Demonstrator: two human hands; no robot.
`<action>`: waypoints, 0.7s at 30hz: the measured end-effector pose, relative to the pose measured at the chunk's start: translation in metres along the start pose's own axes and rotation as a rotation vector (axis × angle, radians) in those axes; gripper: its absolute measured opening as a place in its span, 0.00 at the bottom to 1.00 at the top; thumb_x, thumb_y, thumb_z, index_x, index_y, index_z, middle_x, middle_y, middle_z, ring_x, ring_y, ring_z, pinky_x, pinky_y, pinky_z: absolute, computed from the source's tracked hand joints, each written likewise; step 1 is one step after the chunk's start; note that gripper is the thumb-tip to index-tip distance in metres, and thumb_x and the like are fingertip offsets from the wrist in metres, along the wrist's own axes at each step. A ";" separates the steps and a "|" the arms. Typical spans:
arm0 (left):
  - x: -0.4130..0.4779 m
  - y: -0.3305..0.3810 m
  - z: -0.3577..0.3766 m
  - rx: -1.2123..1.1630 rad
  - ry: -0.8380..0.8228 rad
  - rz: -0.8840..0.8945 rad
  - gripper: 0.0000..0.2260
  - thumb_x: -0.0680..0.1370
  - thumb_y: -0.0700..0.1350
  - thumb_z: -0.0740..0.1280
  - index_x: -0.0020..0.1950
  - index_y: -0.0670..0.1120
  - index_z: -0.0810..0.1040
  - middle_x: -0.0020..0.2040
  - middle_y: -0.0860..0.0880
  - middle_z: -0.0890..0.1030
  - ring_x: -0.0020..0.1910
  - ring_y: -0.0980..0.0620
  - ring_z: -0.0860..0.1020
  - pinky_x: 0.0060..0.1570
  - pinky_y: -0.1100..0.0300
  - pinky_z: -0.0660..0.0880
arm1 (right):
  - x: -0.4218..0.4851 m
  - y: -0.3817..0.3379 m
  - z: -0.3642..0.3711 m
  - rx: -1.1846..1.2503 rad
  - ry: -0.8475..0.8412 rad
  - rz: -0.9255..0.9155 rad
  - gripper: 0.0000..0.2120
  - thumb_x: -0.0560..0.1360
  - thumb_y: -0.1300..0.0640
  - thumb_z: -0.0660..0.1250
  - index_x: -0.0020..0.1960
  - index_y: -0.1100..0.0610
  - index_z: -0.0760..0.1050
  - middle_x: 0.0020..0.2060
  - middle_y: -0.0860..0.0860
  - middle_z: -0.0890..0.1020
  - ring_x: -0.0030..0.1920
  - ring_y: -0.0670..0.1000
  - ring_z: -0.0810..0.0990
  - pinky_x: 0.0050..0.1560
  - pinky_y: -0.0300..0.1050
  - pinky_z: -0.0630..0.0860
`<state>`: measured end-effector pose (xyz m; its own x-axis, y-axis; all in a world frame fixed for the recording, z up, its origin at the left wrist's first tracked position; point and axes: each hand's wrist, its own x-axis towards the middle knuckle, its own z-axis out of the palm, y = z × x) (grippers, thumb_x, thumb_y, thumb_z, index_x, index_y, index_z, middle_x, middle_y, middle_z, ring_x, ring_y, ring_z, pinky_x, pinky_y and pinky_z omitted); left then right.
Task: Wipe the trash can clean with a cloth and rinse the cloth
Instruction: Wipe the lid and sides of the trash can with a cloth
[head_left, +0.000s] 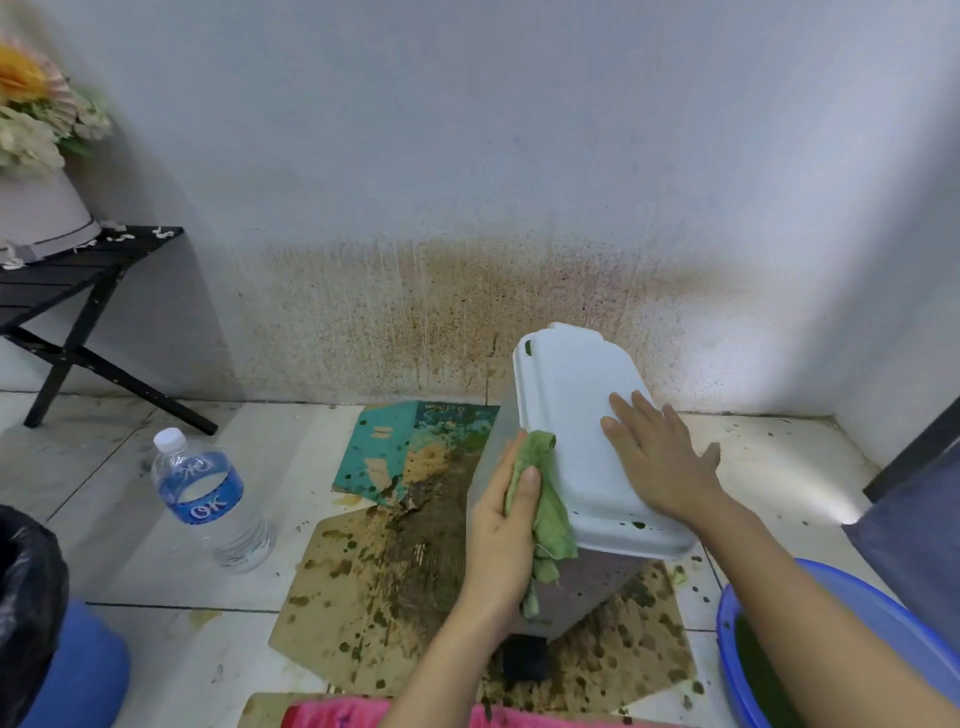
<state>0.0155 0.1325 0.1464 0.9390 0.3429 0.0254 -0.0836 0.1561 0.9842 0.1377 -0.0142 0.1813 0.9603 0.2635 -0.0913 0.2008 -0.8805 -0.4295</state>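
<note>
The trash can (584, 590) stands right of centre in the frame, close to the foot of the wall (467, 156). It has a grey body, a white lid (571, 410) that is closed and speckled with a few green spots, and a black pedal (524, 657) at the bottom. The left hand (501, 525) grips a green cloth (545, 501) against the lid's left edge. Its thumb is clamped over the cloth, its fingers lie along the can's side, and loose cloth hangs down over the grey body. The right hand (660, 457) lies flat on top of the lid with its fingers straight and slightly spread, holding nothing.

Under and around the can lie sheets of brown cardboard (358, 587), heavily blotched with dark green and brown spills. A teal printed card (382, 452) lies above them, toward the wall. The wall behind is spattered brown along its lower part.

A clear water bottle (208, 499) with a blue label stands upright on the floor tiles, left of the cardboard and well apart from the can. At the lower right, a blue basin (724, 644) of green water sits just beside the can, partly hidden by the right forearm. A black bag (26, 597) shows at the lower left edge. In the upper left, a black folding table (83, 275) carries a flower box (41, 218).
</note>
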 end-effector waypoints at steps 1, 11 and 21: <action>0.000 -0.001 0.004 -0.039 -0.026 -0.023 0.17 0.82 0.50 0.62 0.71 0.59 0.72 0.69 0.61 0.75 0.68 0.62 0.73 0.67 0.58 0.72 | 0.000 0.006 -0.005 0.009 0.015 0.008 0.26 0.83 0.38 0.43 0.79 0.40 0.51 0.80 0.40 0.48 0.80 0.51 0.43 0.72 0.72 0.39; 0.010 -0.049 0.029 0.137 0.007 -0.105 0.24 0.83 0.55 0.57 0.79 0.56 0.56 0.73 0.61 0.62 0.67 0.65 0.65 0.57 0.80 0.64 | 0.002 -0.004 -0.006 0.127 -0.006 0.060 0.35 0.80 0.33 0.51 0.81 0.47 0.46 0.80 0.42 0.48 0.80 0.51 0.45 0.73 0.72 0.38; 0.052 -0.055 0.061 0.111 0.078 0.038 0.19 0.82 0.47 0.64 0.74 0.49 0.72 0.72 0.58 0.70 0.71 0.65 0.63 0.72 0.64 0.62 | 0.021 0.011 -0.007 0.243 0.042 0.087 0.42 0.70 0.25 0.51 0.79 0.41 0.49 0.79 0.40 0.53 0.79 0.50 0.52 0.74 0.70 0.47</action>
<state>0.0888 0.0853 0.1038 0.9066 0.4186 0.0538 -0.0774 0.0397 0.9962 0.1611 -0.0211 0.1814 0.9802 0.1697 -0.1019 0.0696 -0.7773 -0.6253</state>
